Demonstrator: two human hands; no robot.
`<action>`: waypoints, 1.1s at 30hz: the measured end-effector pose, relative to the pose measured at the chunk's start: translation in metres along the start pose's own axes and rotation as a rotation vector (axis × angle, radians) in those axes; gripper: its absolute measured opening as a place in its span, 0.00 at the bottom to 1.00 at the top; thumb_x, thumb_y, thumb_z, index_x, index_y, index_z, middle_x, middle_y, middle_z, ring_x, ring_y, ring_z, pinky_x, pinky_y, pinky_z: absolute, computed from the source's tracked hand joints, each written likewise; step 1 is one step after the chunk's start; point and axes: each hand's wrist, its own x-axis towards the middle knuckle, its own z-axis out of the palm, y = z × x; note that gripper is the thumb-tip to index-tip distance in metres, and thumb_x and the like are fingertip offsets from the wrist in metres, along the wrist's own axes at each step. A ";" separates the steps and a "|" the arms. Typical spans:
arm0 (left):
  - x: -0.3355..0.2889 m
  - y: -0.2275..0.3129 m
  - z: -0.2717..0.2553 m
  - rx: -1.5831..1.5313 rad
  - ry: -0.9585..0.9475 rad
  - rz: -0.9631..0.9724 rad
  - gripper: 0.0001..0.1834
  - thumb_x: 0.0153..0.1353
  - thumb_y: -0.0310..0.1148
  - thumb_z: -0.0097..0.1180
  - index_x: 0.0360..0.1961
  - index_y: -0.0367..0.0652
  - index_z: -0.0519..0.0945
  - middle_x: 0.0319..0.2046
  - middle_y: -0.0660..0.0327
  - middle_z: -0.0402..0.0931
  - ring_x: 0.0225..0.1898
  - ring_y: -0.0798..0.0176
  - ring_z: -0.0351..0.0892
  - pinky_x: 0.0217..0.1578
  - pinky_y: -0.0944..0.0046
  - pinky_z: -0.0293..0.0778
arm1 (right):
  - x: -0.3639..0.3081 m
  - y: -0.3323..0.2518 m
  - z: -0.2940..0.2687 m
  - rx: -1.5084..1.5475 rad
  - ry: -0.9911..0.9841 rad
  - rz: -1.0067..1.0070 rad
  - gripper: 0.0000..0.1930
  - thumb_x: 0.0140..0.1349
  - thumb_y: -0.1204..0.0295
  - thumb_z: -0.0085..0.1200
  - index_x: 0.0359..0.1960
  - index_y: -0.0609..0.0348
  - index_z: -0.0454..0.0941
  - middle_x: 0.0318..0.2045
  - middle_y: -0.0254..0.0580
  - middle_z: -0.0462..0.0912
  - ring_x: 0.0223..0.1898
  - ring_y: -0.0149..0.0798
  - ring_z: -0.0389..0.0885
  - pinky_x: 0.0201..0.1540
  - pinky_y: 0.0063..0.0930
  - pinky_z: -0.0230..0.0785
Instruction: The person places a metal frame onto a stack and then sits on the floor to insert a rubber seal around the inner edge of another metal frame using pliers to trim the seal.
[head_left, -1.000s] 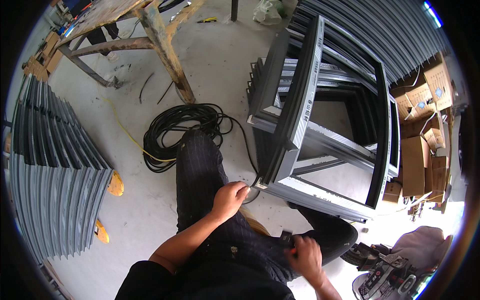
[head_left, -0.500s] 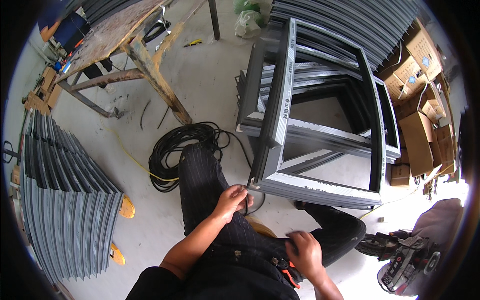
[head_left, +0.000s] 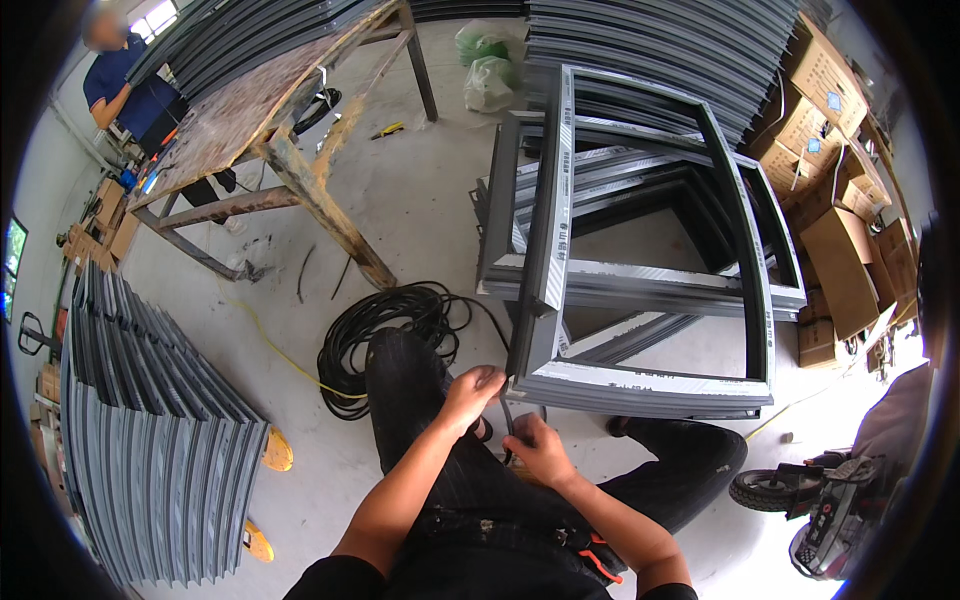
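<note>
A dark grey window frame (head_left: 555,345) with white protective film lies on top of a pile of similar frames in front of me. My left hand (head_left: 468,400) is closed at the frame's near left corner, its fingertips pressed together against the edge. From that corner a thin black strip (head_left: 507,418) runs down to my right hand (head_left: 542,455). My right hand is shut around this strip, just below and right of the left one. What the left fingertips pinch, most likely hidden behind them, I cannot make out. Orange-handled pliers (head_left: 603,562) sit at my waist.
A coil of black strip (head_left: 345,350) lies on the floor beyond my left knee. Stacked grey profiles (head_left: 170,480) stand at left, a worn table (head_left: 290,85) at far left with a person (head_left: 125,85) behind it. Cardboard boxes (head_left: 835,260) and a small wheeled vehicle (head_left: 835,520) are on the right.
My right hand has moved from my lap up and left and closed on the black strip. My left hand stays at the frame's corner. The view has tilted up slightly.
</note>
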 end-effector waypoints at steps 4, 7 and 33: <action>0.010 0.016 0.005 -0.091 -0.106 -0.145 0.15 0.64 0.38 0.55 0.44 0.38 0.78 0.34 0.66 0.78 0.34 0.73 0.75 0.34 0.71 0.72 | 0.000 0.008 0.001 0.411 -0.125 0.066 0.12 0.61 0.75 0.55 0.44 0.66 0.72 0.28 0.38 0.77 0.30 0.33 0.75 0.37 0.27 0.69; 0.015 0.012 0.008 -0.002 -0.073 -0.100 0.12 0.64 0.36 0.55 0.40 0.37 0.79 0.29 0.67 0.77 0.29 0.74 0.74 0.30 0.73 0.70 | 0.005 0.003 -0.009 0.765 -0.321 0.352 0.10 0.64 0.75 0.51 0.45 0.66 0.72 0.28 0.38 0.76 0.32 0.34 0.75 0.41 0.30 0.70; 0.025 0.024 0.004 0.071 -0.162 -0.138 0.14 0.64 0.37 0.54 0.38 0.35 0.78 0.28 0.63 0.79 0.27 0.69 0.78 0.28 0.70 0.75 | 0.007 0.002 -0.020 0.713 -0.307 0.452 0.13 0.66 0.71 0.49 0.47 0.66 0.74 0.28 0.34 0.74 0.31 0.28 0.72 0.38 0.22 0.68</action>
